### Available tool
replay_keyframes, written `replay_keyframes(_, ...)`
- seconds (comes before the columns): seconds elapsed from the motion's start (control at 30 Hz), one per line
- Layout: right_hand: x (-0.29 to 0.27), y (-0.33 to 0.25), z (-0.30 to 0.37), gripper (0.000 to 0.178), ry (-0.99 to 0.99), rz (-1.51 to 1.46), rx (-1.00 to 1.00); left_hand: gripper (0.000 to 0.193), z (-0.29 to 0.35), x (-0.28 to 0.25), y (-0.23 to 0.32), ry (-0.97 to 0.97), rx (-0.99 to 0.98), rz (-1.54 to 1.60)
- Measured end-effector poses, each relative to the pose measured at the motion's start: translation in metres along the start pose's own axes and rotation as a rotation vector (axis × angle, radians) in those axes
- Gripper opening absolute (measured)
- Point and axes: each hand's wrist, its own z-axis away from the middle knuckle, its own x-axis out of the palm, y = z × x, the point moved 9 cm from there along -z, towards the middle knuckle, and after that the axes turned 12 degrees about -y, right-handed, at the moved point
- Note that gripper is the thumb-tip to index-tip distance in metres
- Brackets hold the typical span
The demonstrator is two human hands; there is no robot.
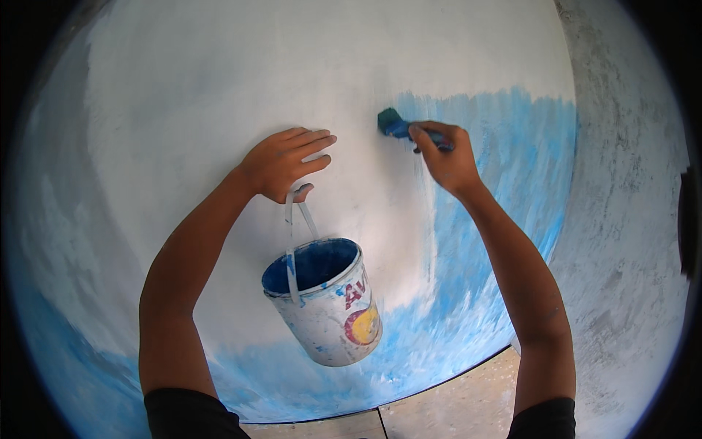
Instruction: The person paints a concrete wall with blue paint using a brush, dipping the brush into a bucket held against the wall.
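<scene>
My left hand (pixel 284 162) rests near the wall (pixel 241 66) with its fingers stretched out. From its thumb hangs the white strap handle (pixel 290 249) of a paint bucket (pixel 314 322). The bucket is tilted, white with a coloured label, splashed with paint and blue inside; how much paint it holds cannot be made out. My right hand (pixel 452 157) grips a paintbrush (pixel 398 129) by its blue-stained handle. The dark, wet-looking bristles point up and left at the wall, just left of the blue painted patch (pixel 504 146).
Blue streaks also cover the wall's lower part (pixel 256 377) below the bucket. A rough grey wall (pixel 614 146) stands on the right, with a dark object (pixel 687 223) at its far edge. Pale floor tiles (pixel 446 399) show at the bottom, beneath the wall's lower edge.
</scene>
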Motion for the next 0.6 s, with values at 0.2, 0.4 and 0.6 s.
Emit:
replay_keyframes(0.2,0.014,0.018,0.012,0.035,-0.136,0.034,0.322,0.052,0.005,0.012,-0.001,0.035,-0.028,0.015)
replay_keyframes(0.4,0.006,-0.016,-0.015,0.037,0.129,-0.031,0.006,0.048,0.002,0.022,0.001,0.063,0.008,-0.032)
replay_keyframes(0.6,0.021,0.005,0.037,0.033,0.002,0.143,0.333,0.046,0.011,0.015,-0.003,0.122,0.044,-0.058)
